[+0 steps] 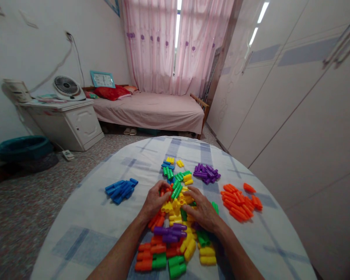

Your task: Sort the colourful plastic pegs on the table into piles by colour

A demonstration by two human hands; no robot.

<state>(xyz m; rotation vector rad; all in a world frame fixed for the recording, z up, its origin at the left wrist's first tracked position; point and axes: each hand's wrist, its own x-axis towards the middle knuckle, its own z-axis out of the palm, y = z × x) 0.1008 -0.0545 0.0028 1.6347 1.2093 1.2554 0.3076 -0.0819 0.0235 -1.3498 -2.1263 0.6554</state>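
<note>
A mixed heap of plastic bullet-shaped connecting blocks, with yellow blocks (175, 219), red-orange blocks (147, 254), green blocks (177, 190) and purple blocks (170, 232), lies before me on the table. My left hand (156, 200) is at the heap's left side, its fingers and thumb curled around red-orange blocks; the grip is partly hidden. Across from it, my right hand (202, 212) rests on the heap's right side, thumb and fingers apart, touching yellow blocks. Green pieces lie between the two hands. Some blocks under my right palm are hidden.
The round table has a checked cloth (105, 229). Sorted piles surround the heap: blue blocks (121, 190) left, purple blocks (206, 173) behind, orange blocks (239, 204) right. Beyond stand a bed (151, 109), a cabinet with a fan (67, 87) and a wardrobe (294, 97).
</note>
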